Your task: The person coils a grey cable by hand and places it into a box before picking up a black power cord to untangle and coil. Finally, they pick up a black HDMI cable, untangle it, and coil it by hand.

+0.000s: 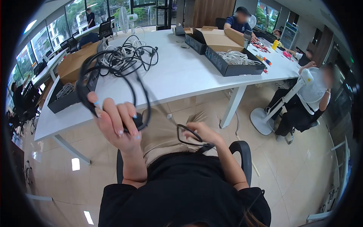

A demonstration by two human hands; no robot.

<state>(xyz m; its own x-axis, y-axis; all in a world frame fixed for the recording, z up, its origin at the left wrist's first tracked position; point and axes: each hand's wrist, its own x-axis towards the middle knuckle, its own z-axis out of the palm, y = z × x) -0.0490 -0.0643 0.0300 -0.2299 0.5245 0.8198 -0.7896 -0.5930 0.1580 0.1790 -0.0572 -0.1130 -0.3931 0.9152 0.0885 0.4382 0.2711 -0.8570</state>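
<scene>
Clenching a black cable [81, 87] before the desk [181, 75], the left hand [117, 126] hid its middle; the right hand [202, 132] pinched its tail.

Three open boxes [227, 39] [193, 41] [72, 72] (two holding white cables [238, 57]), one held black cable [139, 122].

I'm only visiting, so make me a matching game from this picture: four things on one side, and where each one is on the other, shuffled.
Things
1. black cable
2. tangled cable pile
3. open box of white cords
4. white pedestal fan

Places
A. standing on the floor, right of the table
B. held in the left hand and the right hand
C. on the table's right part
D. on the table's left part, behind the raised hand

Pairs: 1-B, 2-D, 3-C, 4-A
</scene>
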